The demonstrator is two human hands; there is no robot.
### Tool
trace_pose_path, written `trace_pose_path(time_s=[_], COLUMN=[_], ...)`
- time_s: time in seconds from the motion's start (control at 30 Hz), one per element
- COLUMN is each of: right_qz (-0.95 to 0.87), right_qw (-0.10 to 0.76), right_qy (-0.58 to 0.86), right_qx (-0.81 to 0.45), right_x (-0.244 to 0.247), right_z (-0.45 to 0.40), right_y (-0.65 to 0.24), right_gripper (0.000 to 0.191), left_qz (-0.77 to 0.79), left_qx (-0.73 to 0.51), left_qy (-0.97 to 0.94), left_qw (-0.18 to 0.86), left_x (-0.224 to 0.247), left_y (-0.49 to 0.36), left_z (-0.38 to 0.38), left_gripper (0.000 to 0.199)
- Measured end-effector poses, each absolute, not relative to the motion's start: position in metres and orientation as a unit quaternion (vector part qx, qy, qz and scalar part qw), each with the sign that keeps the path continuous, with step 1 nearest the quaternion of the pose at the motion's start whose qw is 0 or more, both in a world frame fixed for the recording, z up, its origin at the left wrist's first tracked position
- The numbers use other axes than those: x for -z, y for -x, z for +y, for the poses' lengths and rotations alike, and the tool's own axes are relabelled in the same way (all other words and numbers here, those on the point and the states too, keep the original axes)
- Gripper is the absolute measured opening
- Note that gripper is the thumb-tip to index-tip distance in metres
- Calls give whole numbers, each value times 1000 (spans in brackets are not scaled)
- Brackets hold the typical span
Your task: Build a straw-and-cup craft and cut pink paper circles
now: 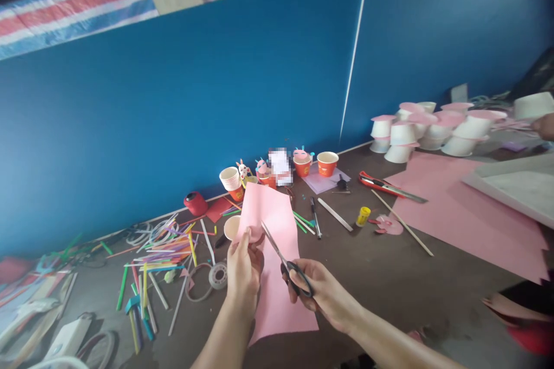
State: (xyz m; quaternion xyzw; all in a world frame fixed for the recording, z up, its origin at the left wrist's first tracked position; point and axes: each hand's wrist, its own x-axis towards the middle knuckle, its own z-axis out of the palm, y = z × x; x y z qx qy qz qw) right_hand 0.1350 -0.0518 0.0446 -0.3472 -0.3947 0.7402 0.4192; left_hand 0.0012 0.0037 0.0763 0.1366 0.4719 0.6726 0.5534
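Observation:
My left hand (243, 262) pinches the left side of a long pink paper sheet (283, 294), its thumb on top near a curled part. Black-handled scissors (277, 248) are gripped in my right hand (314, 285), fingers through the loops. Their blades point up and left, and the tips lie at the paper close to my left thumb. Whether the blades are parted is hard to make out. Just left of the sheet stands a paper cup (232, 227), partly hidden by it. A tape roll (218, 275) lies beside my left wrist.
Many drinking straws (168, 251) are scattered at left. Red paper cups (327, 164) and small figures stand by the blue partition (216, 86). At right are a utility knife (392, 187), a stick (402, 223), large pink sheets (467, 207), stacked white cups (400, 141) and another person's hand (544, 125).

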Motion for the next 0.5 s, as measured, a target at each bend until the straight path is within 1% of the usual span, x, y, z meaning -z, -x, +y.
trace_pose_path(time_s=[0.2,0.37,0.5], right_qz=[-427,-439,-438], right_qw=[442,444,445], right_qy=[348,342,337], right_qx=[-708,-703,-705], right_x=[-35,-39,-39], right_z=[-46,-42,-40], right_y=[-135,-136,-137], right_gripper=[34,35,34], left_qz=[486,460,457], left_qx=[-653,-654,-648], left_qy=[-161,-191,-211], left_qw=[558,570,571], left_x=[-67,-60,-57], left_y=[-7,-12,-16], left_z=[-3,-8,-10], left_gripper=[23,20,21])
